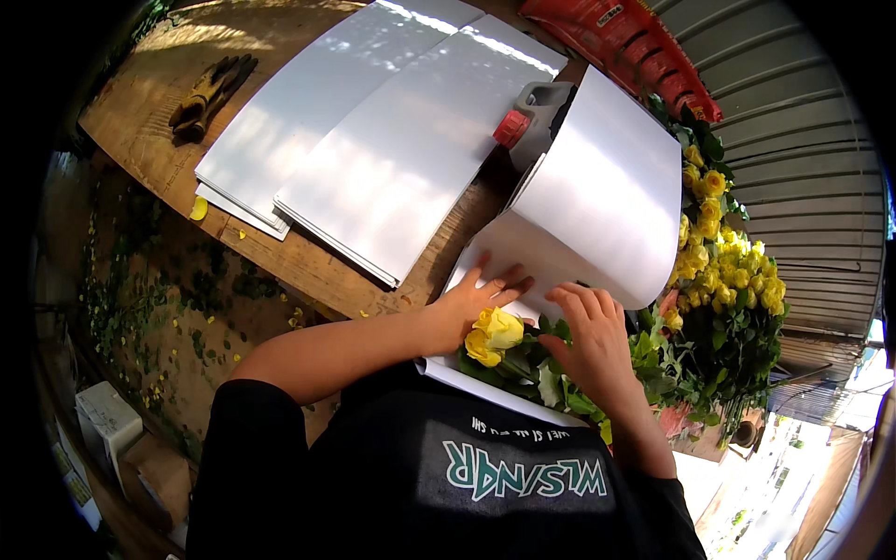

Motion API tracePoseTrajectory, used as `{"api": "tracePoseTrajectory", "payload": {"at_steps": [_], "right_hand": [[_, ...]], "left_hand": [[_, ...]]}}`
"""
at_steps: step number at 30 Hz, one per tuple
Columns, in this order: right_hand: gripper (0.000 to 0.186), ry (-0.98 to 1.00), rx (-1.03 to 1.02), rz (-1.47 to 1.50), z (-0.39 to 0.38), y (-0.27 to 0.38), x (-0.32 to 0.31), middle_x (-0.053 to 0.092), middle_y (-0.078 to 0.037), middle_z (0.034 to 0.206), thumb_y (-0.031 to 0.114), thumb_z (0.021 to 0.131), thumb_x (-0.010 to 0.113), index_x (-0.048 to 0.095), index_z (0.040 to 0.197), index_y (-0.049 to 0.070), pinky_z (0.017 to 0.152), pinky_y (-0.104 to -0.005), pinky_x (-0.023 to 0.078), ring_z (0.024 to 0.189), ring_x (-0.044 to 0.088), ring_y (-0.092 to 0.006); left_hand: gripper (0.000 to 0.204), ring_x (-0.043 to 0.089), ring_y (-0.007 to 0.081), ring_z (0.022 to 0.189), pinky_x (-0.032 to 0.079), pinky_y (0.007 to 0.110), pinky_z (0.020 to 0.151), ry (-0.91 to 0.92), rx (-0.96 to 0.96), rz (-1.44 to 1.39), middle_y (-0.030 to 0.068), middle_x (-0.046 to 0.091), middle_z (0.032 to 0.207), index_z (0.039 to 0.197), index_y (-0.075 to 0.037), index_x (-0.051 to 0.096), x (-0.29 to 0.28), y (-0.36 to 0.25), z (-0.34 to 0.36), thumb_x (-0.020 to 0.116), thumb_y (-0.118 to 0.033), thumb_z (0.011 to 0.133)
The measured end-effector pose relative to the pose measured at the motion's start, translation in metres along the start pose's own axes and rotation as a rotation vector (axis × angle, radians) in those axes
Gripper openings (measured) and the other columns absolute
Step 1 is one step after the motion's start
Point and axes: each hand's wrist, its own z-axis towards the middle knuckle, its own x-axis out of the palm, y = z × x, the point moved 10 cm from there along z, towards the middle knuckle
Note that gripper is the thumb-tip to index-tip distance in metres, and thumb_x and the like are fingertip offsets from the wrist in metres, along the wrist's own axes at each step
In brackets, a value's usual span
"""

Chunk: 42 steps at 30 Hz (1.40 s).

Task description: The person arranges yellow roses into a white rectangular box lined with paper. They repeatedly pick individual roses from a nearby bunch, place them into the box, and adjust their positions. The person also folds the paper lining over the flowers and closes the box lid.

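Note:
Yellow roses (494, 337) with green leaves lie in front of me across a white sheet (509, 385), blooms toward the left. Another part of white sheet (607, 177) rises in a curve behind the flowers. My left hand (481, 301) is open, its fingers spread flat against the sheet just beyond the blooms. Over the leafy stems, my right hand (595, 341) is open too, fingers bent and thumb apart, with nothing visible in it. Part of the stems is hidden beneath the right hand.
Stacked white sheets (373, 149) cover much of the wooden table (280, 271). Work gloves (210, 98) lie at its far left. A grey jug with a red cap (511, 128) stands behind the raised sheet. Many yellow roses (714, 271) are heaped right, below a red bag (625, 51).

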Motion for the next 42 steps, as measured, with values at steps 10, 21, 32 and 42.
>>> {"api": "tracePoseTrajectory", "payload": {"at_steps": [10,21,32,42], "right_hand": [[0.021,0.308,0.005,0.014,-0.028,-0.004,0.074,0.057,-0.007,0.068,0.027,0.075,0.063,0.059,0.082,0.007,0.053,-0.0353,0.046,0.059,0.058,-0.0264],[0.018,0.373,0.014,0.042,-0.04,-0.014,0.058,0.056,-0.008,0.064,0.022,0.077,0.06,0.057,0.068,0.006,0.05,-0.0368,0.044,0.058,0.056,-0.0265],[0.008,0.042,0.014,-0.008,-0.019,-0.012,-0.003,0.049,-0.006,0.067,0.011,0.076,0.057,0.051,0.073,0.007,0.049,-0.0347,0.044,0.061,0.056,-0.0235],[0.012,0.192,0.089,-0.085,0.009,-0.042,0.069,0.051,-0.012,0.079,0.011,0.078,0.053,0.05,0.088,0.003,0.057,-0.0388,0.045,0.069,0.056,-0.0301]], "left_hand": [[0.05,0.015,0.0269,0.133,0.005,0.059,0.103,0.055,-0.122,0.007,0.0097,0.023,0.142,0.132,-0.016,0.034,0.01,0.013,0.005,0.037,-0.03,0.084],[0.058,0.014,0.0259,0.133,-0.001,0.057,0.104,0.16,-0.142,-0.054,0.0118,0.023,0.142,0.131,-0.022,0.035,0.007,0.008,0.003,0.038,-0.051,0.081],[0.069,0.011,0.0272,0.133,-0.006,0.056,0.104,0.183,-0.143,-0.221,0.0116,0.024,0.141,0.13,-0.022,0.036,-0.004,0.008,0.007,0.05,-0.058,0.074],[0.079,0.012,0.0226,0.133,-0.013,0.044,0.106,0.08,-0.161,-0.713,0.0093,0.025,0.14,0.135,-0.01,0.025,-0.011,0.011,0.0,0.062,-0.045,0.074]]}}
